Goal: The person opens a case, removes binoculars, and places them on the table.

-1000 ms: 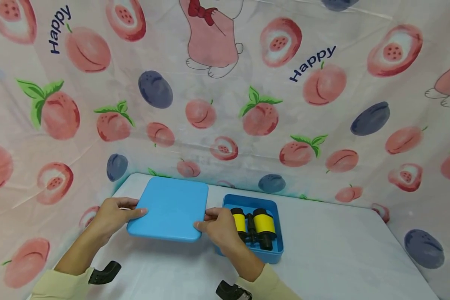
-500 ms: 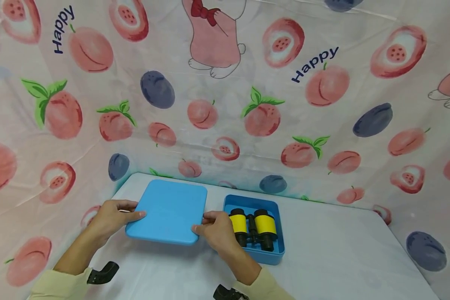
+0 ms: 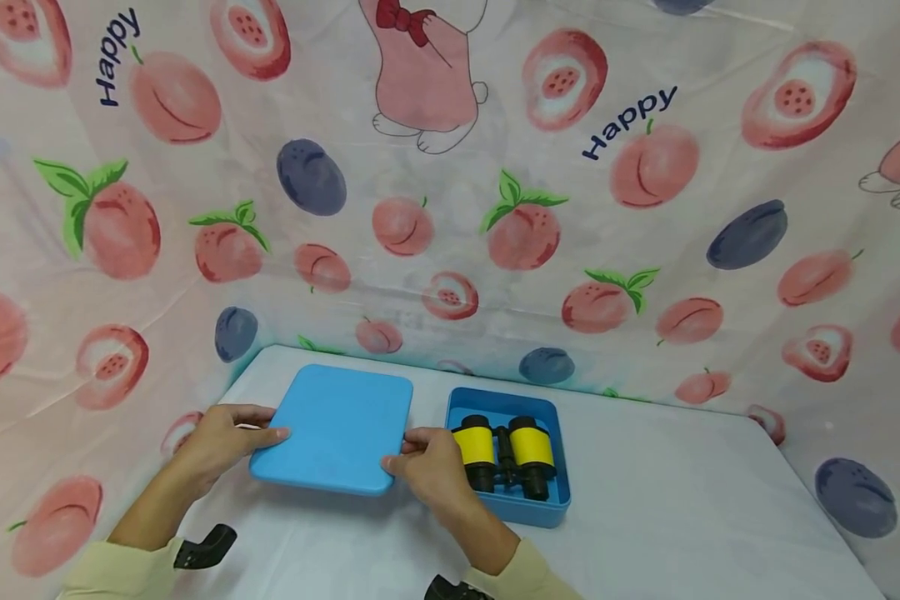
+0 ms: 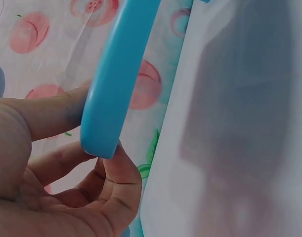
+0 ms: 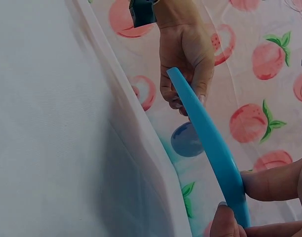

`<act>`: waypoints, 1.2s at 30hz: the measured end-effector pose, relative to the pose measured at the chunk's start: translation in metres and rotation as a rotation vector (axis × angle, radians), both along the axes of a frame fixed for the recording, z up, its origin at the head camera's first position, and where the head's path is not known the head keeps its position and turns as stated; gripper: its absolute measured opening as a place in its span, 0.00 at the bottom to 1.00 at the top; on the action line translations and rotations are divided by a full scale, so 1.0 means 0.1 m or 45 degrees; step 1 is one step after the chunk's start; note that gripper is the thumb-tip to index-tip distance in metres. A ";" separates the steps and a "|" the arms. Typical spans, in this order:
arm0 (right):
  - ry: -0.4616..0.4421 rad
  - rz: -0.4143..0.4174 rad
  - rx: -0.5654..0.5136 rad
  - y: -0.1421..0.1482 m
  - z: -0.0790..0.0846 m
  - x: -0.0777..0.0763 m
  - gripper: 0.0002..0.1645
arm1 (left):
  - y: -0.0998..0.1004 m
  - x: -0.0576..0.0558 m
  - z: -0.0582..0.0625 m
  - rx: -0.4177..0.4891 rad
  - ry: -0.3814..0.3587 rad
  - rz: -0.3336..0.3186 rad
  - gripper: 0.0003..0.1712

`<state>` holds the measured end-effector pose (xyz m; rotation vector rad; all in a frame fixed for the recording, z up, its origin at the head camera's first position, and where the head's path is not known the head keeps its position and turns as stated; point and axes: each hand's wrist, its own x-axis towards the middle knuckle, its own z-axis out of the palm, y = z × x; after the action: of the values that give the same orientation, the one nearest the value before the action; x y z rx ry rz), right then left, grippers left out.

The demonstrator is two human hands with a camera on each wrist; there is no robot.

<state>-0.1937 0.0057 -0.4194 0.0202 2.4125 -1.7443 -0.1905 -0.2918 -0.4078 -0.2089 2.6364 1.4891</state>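
A flat blue lid [image 3: 337,429] with rounded corners is held up over the white table, its top face toward the head camera. My left hand [image 3: 221,437] pinches its left edge, thumb on top and fingers beneath; the left wrist view shows the lid's edge [image 4: 113,94] between thumb and fingers. At the opposite edge my right hand [image 3: 435,467] pinches the lid the same way. Just right of that hand stands an open blue box [image 3: 558,467], with black and yellow binoculars [image 3: 506,454] lying inside. The right hand's wrist overlaps the box's lower left corner in the head view.
The white tabletop [image 3: 667,483] extends right of the box and in front of both hands. A fruit-printed curtain [image 3: 450,192] hangs behind the table and along its left side. The lid casts a shadow on the tabletop below it.
Both hands have brought the lid slightly lower and a little nearer the person, keeping their grip. The box and binoculars have stayed in place.
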 end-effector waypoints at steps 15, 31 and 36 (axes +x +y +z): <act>-0.015 0.031 -0.003 -0.06 -0.06 0.02 0.28 | -0.10 0.00 -0.10 -0.018 0.005 -0.025 0.41; -0.048 0.054 -0.024 -0.09 -0.12 0.03 0.29 | -0.12 0.01 -0.18 -0.018 -0.021 -0.001 0.43; -0.038 0.057 -0.018 -0.10 -0.16 0.03 0.29 | -0.13 0.01 -0.20 -0.020 -0.022 0.003 0.42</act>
<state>-0.1908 -0.0047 -0.4353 -0.0089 2.3613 -1.7291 -0.1890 -0.3046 -0.4279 -0.2252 2.6361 1.4616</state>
